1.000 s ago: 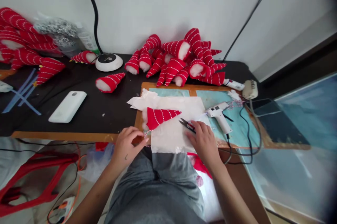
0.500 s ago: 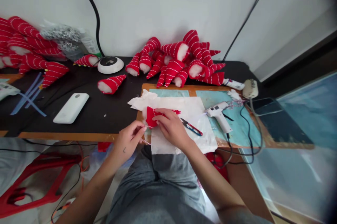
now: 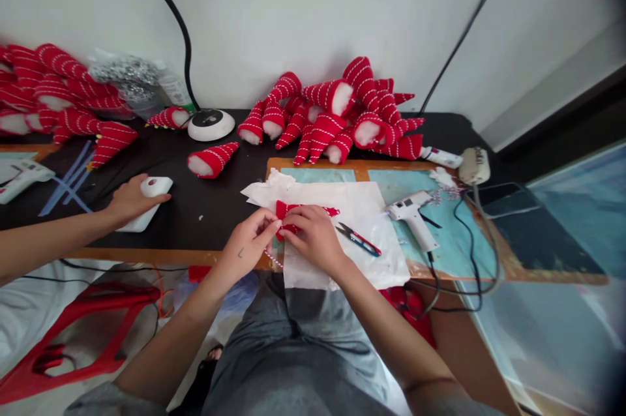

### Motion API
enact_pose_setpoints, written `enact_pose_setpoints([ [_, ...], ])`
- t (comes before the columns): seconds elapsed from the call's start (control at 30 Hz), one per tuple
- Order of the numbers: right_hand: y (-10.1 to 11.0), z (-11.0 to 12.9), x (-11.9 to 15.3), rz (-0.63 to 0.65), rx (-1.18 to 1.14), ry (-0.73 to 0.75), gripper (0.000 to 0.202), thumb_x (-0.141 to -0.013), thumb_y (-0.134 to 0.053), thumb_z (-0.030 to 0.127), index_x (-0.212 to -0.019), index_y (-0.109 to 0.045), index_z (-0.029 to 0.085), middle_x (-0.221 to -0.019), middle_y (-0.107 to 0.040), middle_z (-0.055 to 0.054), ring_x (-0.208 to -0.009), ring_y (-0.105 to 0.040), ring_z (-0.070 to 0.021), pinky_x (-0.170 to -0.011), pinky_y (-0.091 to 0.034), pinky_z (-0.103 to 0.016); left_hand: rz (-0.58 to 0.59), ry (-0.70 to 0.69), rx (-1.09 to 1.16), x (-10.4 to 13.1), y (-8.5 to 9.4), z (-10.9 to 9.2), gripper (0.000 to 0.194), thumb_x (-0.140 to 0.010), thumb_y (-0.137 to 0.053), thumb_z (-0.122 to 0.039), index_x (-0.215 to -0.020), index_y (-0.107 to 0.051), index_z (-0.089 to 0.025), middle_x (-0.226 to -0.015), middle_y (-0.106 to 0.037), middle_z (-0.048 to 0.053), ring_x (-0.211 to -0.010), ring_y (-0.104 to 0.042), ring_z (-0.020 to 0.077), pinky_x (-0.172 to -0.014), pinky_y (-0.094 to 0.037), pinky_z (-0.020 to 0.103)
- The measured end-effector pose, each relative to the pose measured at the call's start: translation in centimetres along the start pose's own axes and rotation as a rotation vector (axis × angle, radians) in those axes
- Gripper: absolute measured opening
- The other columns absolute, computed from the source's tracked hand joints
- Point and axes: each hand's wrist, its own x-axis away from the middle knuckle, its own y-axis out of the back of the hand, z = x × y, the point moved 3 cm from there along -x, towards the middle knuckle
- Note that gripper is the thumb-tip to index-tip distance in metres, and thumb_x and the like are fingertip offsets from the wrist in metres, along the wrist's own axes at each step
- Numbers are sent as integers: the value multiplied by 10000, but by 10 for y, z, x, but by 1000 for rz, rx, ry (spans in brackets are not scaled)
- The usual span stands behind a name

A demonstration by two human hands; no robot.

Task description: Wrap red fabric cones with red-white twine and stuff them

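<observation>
Head view. My left hand (image 3: 248, 240) is at the wide end of the red cone (image 3: 282, 208); thumb and forefinger are pressed together, pinching the striped cord (image 3: 273, 259), with a length of it hanging just below the grip. My right hand (image 3: 315, 237) is closed over the cone, thumb and fingers gripping its body, fingertips beside those of the left. The cone lies on its side under this grip, on white paper (image 3: 313, 272), its tip showing beyond my right knuckles.

Just right of the grip: snips (image 3: 359, 240), blades toward my fingers. Farther right: glue gun (image 3: 415, 220), its nozzle toward the grip; its small markings are unreadable. Beyond the grip: a pile of cones (image 3: 327, 130). Beyond and to the right: a white tube (image 3: 441, 157), print too small to read. Far left of the grip: another person's hand (image 3: 132, 199) on a white box (image 3: 159, 188) bearing a round mark. Beyond that: a bottle (image 3: 173, 89), label illegible.
</observation>
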Motion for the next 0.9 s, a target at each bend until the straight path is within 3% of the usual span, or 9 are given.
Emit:
enact_pose_setpoints([
  [0.13,-6,-3,-1,-16,65,-20,29,-925,-777,273,-937,-786,249,-1077,-748,-30,-1021,-633,-247,-943,-450,-411,-66,86,266,15,-6,8,442,-842,-731,-494,-1096,-493,-221,-657,-532,-85,-447,-501,113,-476,-411,240],
  [0.23,-7,-5,-1,-37,96,-21,37,-931,-770,280,-927,-787,247,-1066,-752,-35,-996,-633,-243,-939,-448,-415,-96,212,432,44,-18,22,537,-800,-779,-496,-1142,-472,-217,-708,-582,-69,-510,-553,116,-542,-471,249],
  [0.37,-5,-6,0,-43,114,-7,37,-936,-761,274,-946,-779,244,-1068,-752,-28,-999,-633,-234,-947,-443,-408,-106,343,548,88,-41,46,529,-768,-818,-586,-998,-571,-178,-721,-639,-7,-720,-656,158,-763,-551,303],
  [0.5,-5,-4,0,-22,127,4,20,-924,-769,257,-931,-774,238,-1065,-749,-17,-1001,-620,-234,-947,-438,-405,-180,350,627,111,-47,42,557,-732,-841,-648,-899,-591,-178,-627,-554,-46,-583,-575,114,-635,-528,259],
  [0.63,-5,-1,1,-4,142,5,14,-919,-774,249,-927,-774,238,-1064,-747,-20,-1004,-616,-239,-946,-437,-401,-101,350,705,105,-35,-1,488,-763,-820,-598,-913,-562,-211,-607,-449,-92,-396,-296,37,-387,-340,182],
  [0.7,-6,0,1,5,149,5,23,-923,-772,256,-939,-775,241,-1067,-745,-21,-1016,-615,-242,-951,-438,-400,-16,391,749,93,-25,-21,448,-757,-810,-550,-905,-538,-226,-637,-427,-94,-378,-185,17,-335,-205,163],
  [0.77,-7,0,1,10,160,3,28,-926,-769,261,-943,-774,240,-1068,-743,-24,-1025,-614,-250,-951,-440,-404,49,389,688,76,-10,-30,419,-737,-802,-520,-882,-547,-220,-641,-417,-87,-376,-163,13,-330,-143,166],
  [0.8,-8,-1,1,10,164,1,28,-928,-767,260,-942,-772,237,-1068,-742,-26,-1027,-614,-255,-947,-441,-406,21,363,624,66,1,-29,411,-727,-801,-514,-878,-560,-217,-634,-414,-84,-379,-174,17,-337,-123,169],
  [0.9,-10,-2,1,3,168,0,34,-938,-753,261,-933,-764,229,-1070,-740,-29,-1026,-617,-258,-933,-449,-403,-255,183,326,38,40,-14,363,-755,-768,-505,-916,-630,-211,-630,-442,-63,-430,-287,58,-386,-164,184],
])
